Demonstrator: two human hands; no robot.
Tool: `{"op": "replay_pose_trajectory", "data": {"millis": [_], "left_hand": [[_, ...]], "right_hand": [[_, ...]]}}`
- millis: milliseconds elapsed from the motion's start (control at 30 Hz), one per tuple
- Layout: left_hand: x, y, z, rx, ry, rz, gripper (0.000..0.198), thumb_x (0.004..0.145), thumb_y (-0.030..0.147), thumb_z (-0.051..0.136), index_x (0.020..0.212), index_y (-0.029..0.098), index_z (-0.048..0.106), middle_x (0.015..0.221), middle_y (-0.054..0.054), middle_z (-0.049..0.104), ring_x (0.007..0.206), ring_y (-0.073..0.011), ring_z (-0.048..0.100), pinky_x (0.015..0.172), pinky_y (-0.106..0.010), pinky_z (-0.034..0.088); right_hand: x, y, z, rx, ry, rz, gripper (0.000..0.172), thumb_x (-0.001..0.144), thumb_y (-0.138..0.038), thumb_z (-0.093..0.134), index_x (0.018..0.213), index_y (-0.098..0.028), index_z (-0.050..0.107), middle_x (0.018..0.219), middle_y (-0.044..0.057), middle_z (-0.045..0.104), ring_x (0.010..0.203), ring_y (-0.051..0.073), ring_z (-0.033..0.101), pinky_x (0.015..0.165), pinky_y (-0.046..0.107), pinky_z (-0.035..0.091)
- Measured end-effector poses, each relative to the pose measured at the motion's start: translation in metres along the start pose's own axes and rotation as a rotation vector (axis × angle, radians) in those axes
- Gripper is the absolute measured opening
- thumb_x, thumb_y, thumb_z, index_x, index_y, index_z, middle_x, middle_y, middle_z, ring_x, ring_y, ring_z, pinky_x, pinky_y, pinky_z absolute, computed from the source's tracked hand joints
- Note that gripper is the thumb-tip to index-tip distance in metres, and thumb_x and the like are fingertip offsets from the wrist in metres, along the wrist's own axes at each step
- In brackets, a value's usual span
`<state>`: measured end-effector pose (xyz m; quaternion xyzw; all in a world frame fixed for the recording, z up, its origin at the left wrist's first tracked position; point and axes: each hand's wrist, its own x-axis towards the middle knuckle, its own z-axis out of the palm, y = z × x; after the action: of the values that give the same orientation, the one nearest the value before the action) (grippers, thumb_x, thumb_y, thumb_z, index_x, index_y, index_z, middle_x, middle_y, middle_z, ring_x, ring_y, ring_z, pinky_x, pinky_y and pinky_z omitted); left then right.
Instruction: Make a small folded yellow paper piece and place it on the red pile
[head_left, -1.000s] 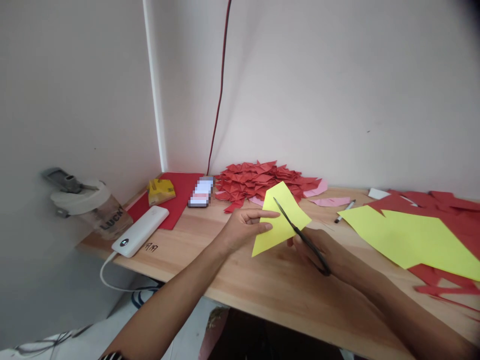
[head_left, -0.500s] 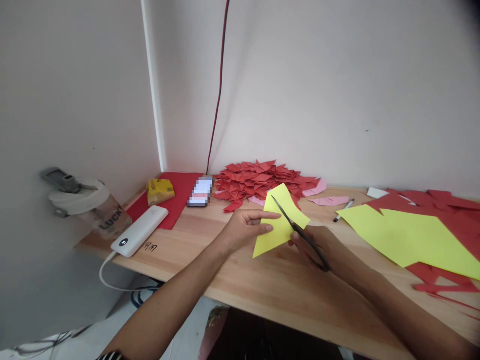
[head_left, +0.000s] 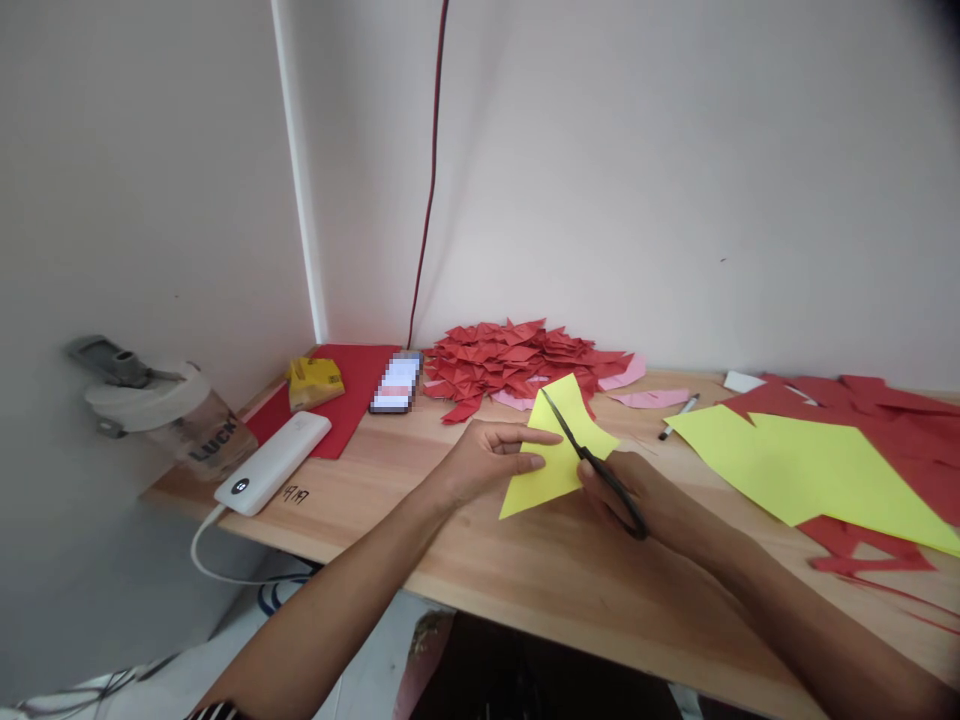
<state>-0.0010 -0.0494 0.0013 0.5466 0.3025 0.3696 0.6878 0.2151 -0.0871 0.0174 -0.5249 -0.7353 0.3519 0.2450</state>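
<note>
My left hand pinches the left side of a yellow sheet of paper between thumb and fingers, above the wooden table. In my right hand are dark scissors, their handles partly hidden by the fingers. The blades lie over the paper's upper part and point up to the left. A pile of folded red paper pieces is just behind the paper, with pink paper scraps beside it.
To the right lie a larger yellow sheet, red paper scraps and a marker. On the left are a phone, a yellow packet, a red sheet, a white power bank with a cable and a plastic bottle.
The view has shifted slightly, so most things appear a little further left. The scissors and paper have tilted a little; both hands keep their hold.
</note>
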Motion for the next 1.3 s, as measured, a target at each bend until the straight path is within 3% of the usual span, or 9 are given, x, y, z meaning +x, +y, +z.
{"op": "replay_pose_trajectory", "data": {"millis": [133,733,1000,1300], "left_hand": [[-0.001,0.001,0.001,0.019,-0.003,-0.033,0.043,0.067,0.031,0.08,0.108,0.018,0.073,0.102,-0.009,0.074,0.091,-0.0194,0.069,0.083,-0.03,0.053],[0.002,-0.003,-0.002,-0.003,-0.019,-0.021,0.04,0.069,0.028,0.08,0.108,0.02,0.073,0.103,-0.008,0.073,0.087,-0.016,0.069,0.081,-0.027,0.052],[0.002,-0.003,-0.003,0.008,-0.021,-0.009,0.042,0.067,0.028,0.081,0.108,0.02,0.073,0.109,-0.009,0.072,0.088,-0.0172,0.069,0.081,-0.028,0.052],[0.001,0.0,-0.004,0.035,-0.023,0.023,0.042,0.071,0.028,0.078,0.111,0.021,0.072,0.11,-0.01,0.071,0.092,-0.0187,0.069,0.081,-0.029,0.053]], "right_hand": [[0.003,0.002,0.0,-0.125,-0.005,0.097,0.06,0.086,-0.062,0.048,0.045,-0.019,0.046,0.041,0.0,0.047,0.041,0.011,0.037,0.046,0.029,0.026],[0.006,0.005,0.008,0.047,0.006,0.119,0.064,0.091,-0.057,0.045,0.038,-0.02,0.044,0.036,0.001,0.049,0.038,0.011,0.045,0.049,0.028,0.034],[0.01,0.019,0.013,-0.006,0.085,0.145,0.064,0.087,-0.061,0.048,0.037,-0.021,0.043,0.033,0.0,0.046,0.035,0.012,0.043,0.045,0.027,0.033],[0.007,0.013,0.011,-0.041,0.147,0.107,0.058,0.087,-0.055,0.05,0.04,-0.022,0.039,0.035,0.001,0.046,0.035,0.012,0.042,0.043,0.029,0.031]]}}
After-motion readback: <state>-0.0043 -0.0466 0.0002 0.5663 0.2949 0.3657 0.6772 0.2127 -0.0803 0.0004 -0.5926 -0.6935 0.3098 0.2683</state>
